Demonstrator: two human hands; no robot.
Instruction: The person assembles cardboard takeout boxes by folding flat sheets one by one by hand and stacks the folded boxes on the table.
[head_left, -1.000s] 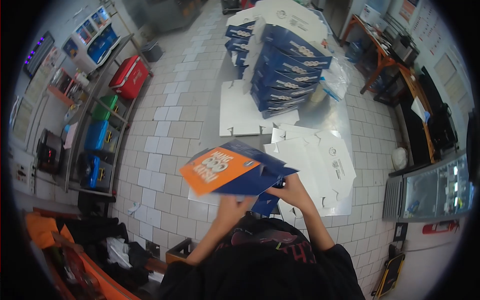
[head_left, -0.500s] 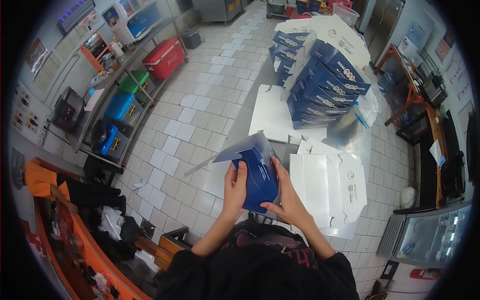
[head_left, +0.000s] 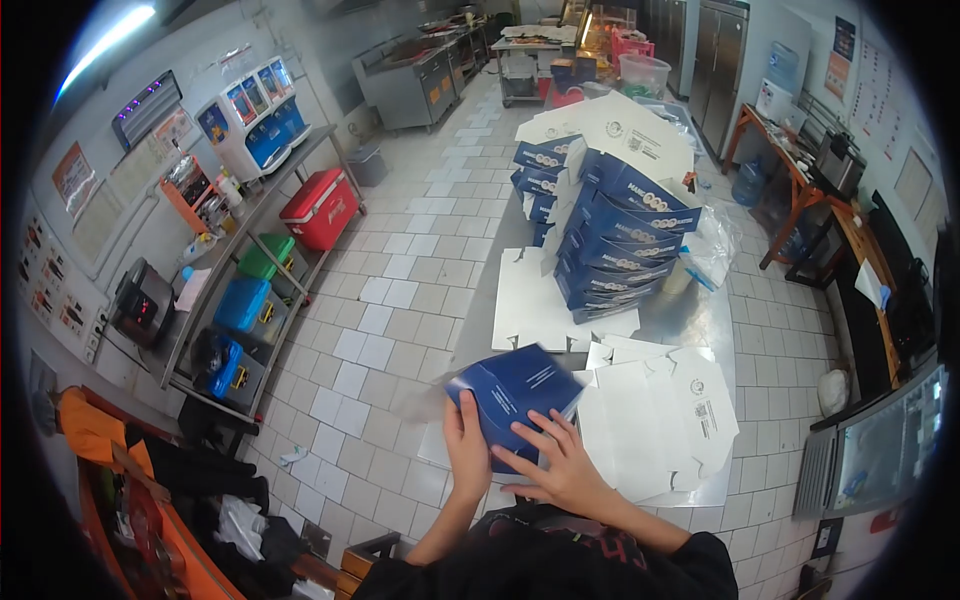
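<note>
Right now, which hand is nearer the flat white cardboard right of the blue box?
Right. The right hand is just left of the cardboard, spread over the blue box; the left hand is farther left, at the box's left side.

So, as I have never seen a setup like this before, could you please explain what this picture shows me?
Of course. There is no machine here: you are seeing a person's own bare hands. The camera is worn on that person's head, so it looks forward and down. The left hand grips a dark blue carton at its left side, thumb on top, while the right hand lies on it with fingers spread. Ahead is a metal table. On it stands a stack of blue cartons, with flat white card pieces nearer the person.
</note>
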